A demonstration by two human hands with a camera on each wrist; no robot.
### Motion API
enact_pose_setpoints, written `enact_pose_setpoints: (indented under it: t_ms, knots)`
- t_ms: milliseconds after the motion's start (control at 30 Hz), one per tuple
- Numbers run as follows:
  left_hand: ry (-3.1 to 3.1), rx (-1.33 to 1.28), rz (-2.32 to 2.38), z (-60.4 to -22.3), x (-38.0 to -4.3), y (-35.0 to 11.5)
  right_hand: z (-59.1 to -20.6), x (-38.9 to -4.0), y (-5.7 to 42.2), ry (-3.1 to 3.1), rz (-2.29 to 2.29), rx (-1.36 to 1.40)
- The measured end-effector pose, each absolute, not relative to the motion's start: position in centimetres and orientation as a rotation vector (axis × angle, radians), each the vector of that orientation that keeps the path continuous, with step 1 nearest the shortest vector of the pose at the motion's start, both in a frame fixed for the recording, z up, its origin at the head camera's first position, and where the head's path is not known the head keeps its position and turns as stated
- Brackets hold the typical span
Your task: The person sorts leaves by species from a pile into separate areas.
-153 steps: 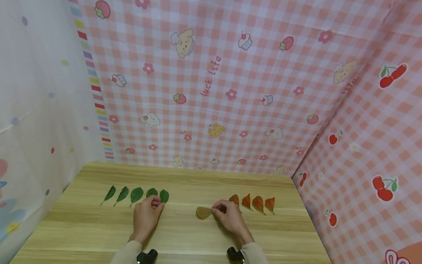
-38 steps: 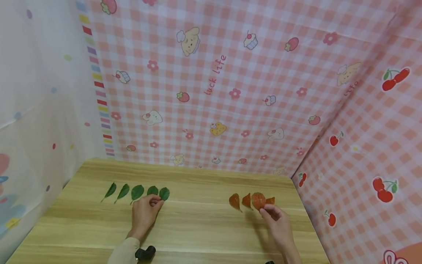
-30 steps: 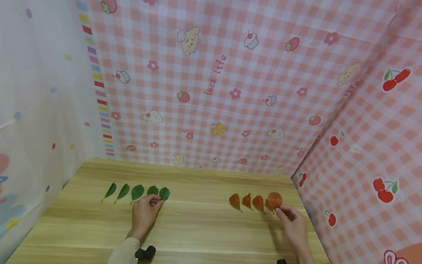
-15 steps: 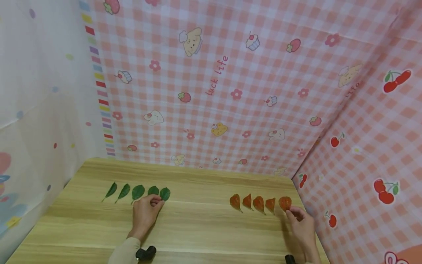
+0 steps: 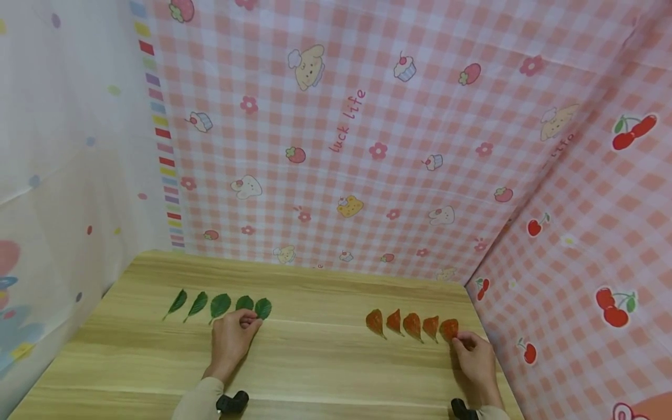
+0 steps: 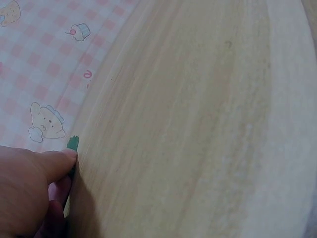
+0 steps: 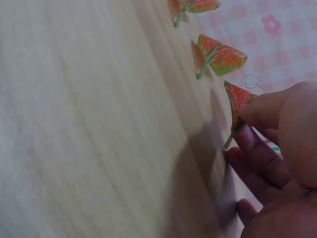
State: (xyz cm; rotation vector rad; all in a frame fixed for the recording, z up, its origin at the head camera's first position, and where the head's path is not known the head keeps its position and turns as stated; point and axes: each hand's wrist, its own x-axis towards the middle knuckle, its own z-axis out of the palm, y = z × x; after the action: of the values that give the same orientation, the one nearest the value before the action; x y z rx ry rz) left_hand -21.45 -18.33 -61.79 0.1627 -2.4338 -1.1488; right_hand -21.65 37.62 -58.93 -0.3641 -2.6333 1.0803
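Thumb and finger of my right hand (image 5: 476,359) pinch a red-orange leaf (image 5: 449,329) at the right end of a row of similar leaves (image 5: 412,325). In the right wrist view that leaf (image 7: 235,101) stands near the wood, its short stem pointing down. My left hand (image 5: 231,338) pinches the lower edge of a green leaf (image 5: 263,307), last on the right in a row of green leaves (image 5: 220,304). Only a serrated green tip (image 6: 73,142) shows past the thumb in the left wrist view. The hand partly covers the neighbouring green leaf (image 5: 244,302).
The leaves lie on a wood-grain table (image 5: 315,361). A pink checked cloth (image 5: 325,175) hangs behind it, another checked cloth (image 5: 577,280) rises at the right, and a white dotted cloth (image 5: 79,192) at the left. Bare wood separates the two rows.
My right hand has carried a leaf from mid-table over the red-orange row to its right end and lowered it there; its orange-red side now shows. The left hand has stayed at the green leaf.
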Motion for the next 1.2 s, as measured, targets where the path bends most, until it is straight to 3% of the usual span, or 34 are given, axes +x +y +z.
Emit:
enact_pose_setpoints:
  t_ms: [1200]
  knots:
    - [-2.456, 0.172, -1.156, -61.8, -21.5, -18.4, -60.5, -22.5, 38.0, -2.637, 1.001, -0.397]
